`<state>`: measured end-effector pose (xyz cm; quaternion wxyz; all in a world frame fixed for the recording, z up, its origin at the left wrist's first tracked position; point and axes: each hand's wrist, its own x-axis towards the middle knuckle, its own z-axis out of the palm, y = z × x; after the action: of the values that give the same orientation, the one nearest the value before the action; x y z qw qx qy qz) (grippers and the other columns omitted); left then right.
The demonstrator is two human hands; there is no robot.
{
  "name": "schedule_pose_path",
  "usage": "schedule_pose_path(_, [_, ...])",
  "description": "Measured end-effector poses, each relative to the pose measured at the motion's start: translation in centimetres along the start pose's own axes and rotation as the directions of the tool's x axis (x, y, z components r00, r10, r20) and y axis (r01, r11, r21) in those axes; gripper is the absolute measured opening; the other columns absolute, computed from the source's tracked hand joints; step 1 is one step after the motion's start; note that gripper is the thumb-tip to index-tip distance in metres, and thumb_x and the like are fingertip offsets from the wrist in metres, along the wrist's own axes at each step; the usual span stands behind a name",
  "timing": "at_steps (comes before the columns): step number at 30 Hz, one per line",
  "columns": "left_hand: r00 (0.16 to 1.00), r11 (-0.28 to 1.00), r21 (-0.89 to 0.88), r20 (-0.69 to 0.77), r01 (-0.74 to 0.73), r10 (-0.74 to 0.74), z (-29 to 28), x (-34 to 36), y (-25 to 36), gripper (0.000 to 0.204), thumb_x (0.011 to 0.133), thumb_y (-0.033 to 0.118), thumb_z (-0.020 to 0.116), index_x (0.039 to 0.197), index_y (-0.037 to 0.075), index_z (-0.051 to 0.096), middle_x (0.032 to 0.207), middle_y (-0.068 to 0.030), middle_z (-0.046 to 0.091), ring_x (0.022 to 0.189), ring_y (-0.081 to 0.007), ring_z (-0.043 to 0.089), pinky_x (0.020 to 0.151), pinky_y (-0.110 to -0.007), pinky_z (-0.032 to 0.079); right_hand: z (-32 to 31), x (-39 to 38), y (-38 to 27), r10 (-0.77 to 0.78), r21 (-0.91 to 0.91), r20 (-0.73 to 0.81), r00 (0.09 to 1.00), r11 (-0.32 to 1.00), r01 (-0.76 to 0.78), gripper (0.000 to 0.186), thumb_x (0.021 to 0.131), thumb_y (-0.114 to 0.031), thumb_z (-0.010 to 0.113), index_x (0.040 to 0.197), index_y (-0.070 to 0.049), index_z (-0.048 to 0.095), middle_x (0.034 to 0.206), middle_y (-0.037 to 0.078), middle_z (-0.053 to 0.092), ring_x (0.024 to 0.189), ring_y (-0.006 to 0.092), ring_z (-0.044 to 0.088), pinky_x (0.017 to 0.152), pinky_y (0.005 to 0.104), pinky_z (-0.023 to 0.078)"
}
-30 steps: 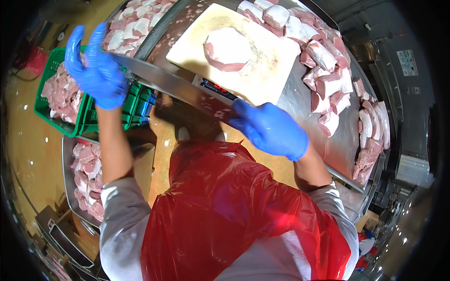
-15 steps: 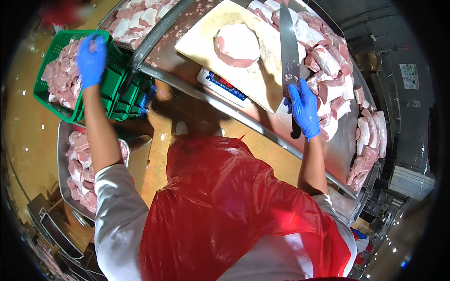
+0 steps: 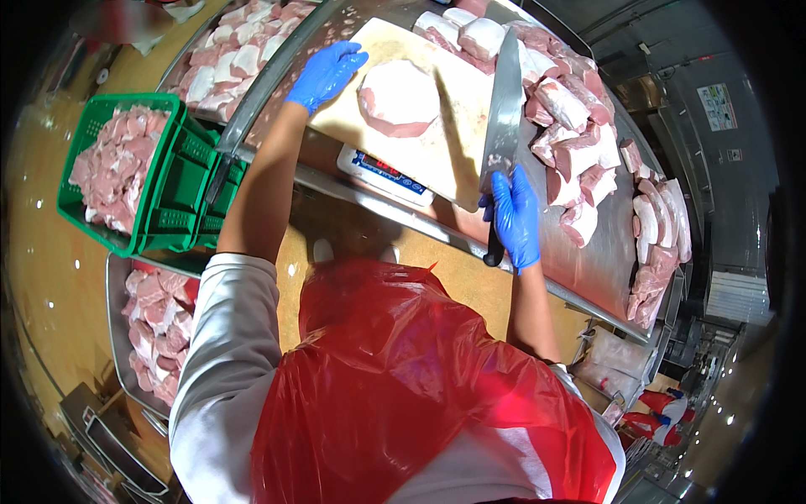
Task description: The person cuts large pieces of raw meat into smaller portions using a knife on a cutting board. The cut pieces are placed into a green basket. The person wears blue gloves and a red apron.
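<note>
My left hand [image 3: 326, 74], in a blue glove, is at the upper-left edge of the pale cutting board [image 3: 395, 38], its fingers apart and slightly bent over it. A round slab of pale pink meat [image 3: 396, 97] lies on the board, right of that hand. My right hand [image 3: 512, 217], also gloved, grips a large knife [image 3: 504, 109] by its dark handle, the wide blade pointing up along the board's right side. Under the board's front edge shows a white scale [image 3: 386, 181] with a blue panel.
Meat pieces [image 3: 571, 118] lie heaped on the steel table [image 3: 588, 269]. A meat tray [image 3: 235, 59] stands upper left, a green crate [image 3: 133, 248] of trimmings at left, another meat tray [image 3: 130, 370] below it. Co-workers [image 3: 659, 416] in red and white appear lower right.
My left hand has moved from the green crate up and right to the board. The knife has swung from lying across the board's front to pointing upward on the right.
</note>
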<state>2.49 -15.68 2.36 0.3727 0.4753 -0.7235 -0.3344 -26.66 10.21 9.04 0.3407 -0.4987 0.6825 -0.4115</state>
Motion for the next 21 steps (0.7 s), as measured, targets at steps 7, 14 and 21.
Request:
schedule_pose_path(7, [0.99, 0.961, -0.249, 0.109, 0.117, -0.092, 3.7, 0.2, 0.6, 0.052, 0.097, 0.034, 0.065, 0.133, -0.003, 0.06, 0.128, -0.0159, 0.067, 0.118, -0.0225, 0.061, 0.104, -0.033, 0.046, -0.2, -0.5, 2.2, 0.042, 0.059, -0.012, 0.999, 0.997, -0.042, 0.016, 0.105, -0.017, 0.053, 0.105, -0.001, 0.057, 0.068, 0.006, 0.062, 0.054, 0.0089, 0.056, 0.05, 0.0273, 0.045])
schedule_pose_path(14, [0.942, 0.974, 0.011, 0.255, -0.227, 0.216, 7.1, 1.1, 3.3, 0.063, 0.086, 0.039, 0.077, 0.138, 0.008, 0.058, 0.132, -0.0171, 0.062, 0.125, -0.03, 0.058, 0.108, -0.039, 0.045, 1.1, 1.2, 1.7, 0.049, 0.051, 0.042, 0.998, 0.997, -0.051, 0.019, 0.106, -0.021, 0.053, 0.107, -0.002, 0.055, 0.072, 0.005, 0.062, 0.057, 0.0094, 0.055, 0.051, 0.026, 0.045])
schedule_pose_path(21, [0.918, 0.835, 0.519, 0.393, -0.181, -0.045, 7.1, -0.9, 12.7, 0.081, 0.081, 0.047, 0.073, 0.153, 0.025, 0.041, 0.158, -0.0245, 0.031, 0.139, -0.0507, 0.037, 0.112, -0.058, 0.036, 1.2, 3.6, 0.4, -0.09, 0.085, -0.029, 0.995, 0.992, 0.093, 0.023, 0.106, -0.024, 0.053, 0.112, -0.002, 0.054, 0.073, 0.005, 0.062, 0.059, 0.0089, 0.056, 0.053, 0.0256, 0.046])
